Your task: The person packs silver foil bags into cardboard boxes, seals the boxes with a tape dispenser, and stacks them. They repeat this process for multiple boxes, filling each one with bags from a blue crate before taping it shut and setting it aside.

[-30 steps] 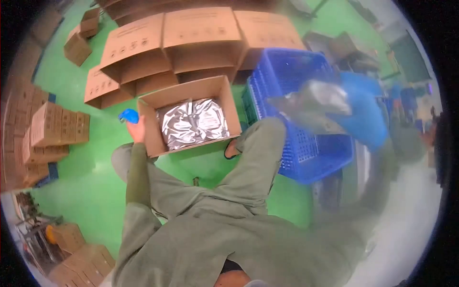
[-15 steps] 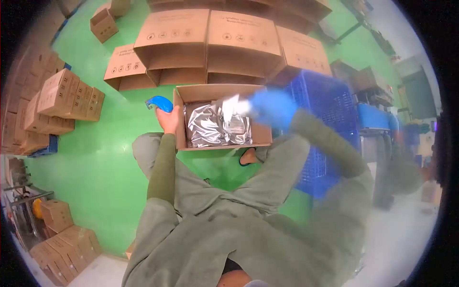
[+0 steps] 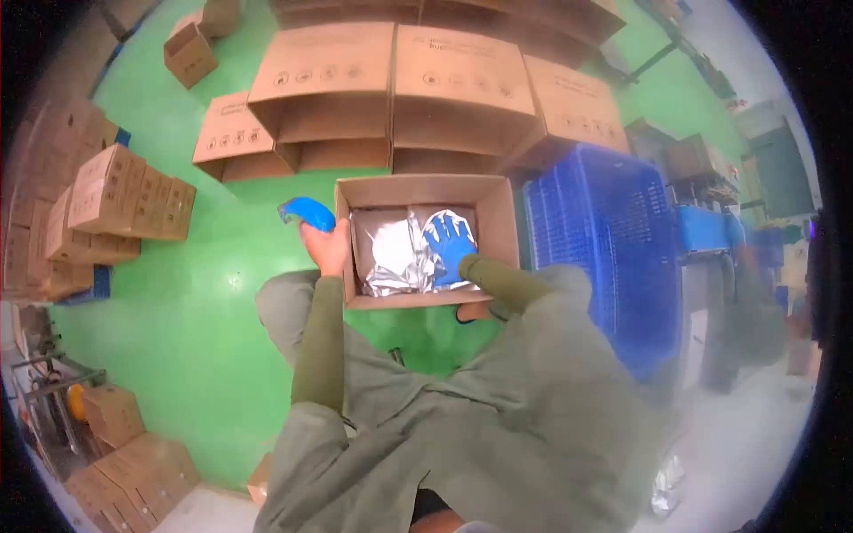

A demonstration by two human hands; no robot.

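Note:
An open cardboard box (image 3: 426,189) stands between my knees, with silver foil bags (image 3: 388,249) lying inside it. My right hand (image 3: 451,249), in a blue glove, lies with its fingers spread on the foil at the right side of the box. Bare of any glove, my left hand (image 3: 328,246) is at the box's left wall. It is closed around what looks like a blue tape dispenser (image 3: 308,213), which sticks out to the left, outside the box. Part of the dispenser is hidden by the hand.
Beyond the box stand several large open cartons (image 3: 324,67) side by side. A blue plastic crate (image 3: 604,249) is close on my right. Stacked cartons (image 3: 124,195) stand to the left, on the green floor (image 3: 204,311).
My right hand has moved down and left from above the box's right edge onto the foil inside, where its fingers are spread. My left hand keeps its hold at the left wall.

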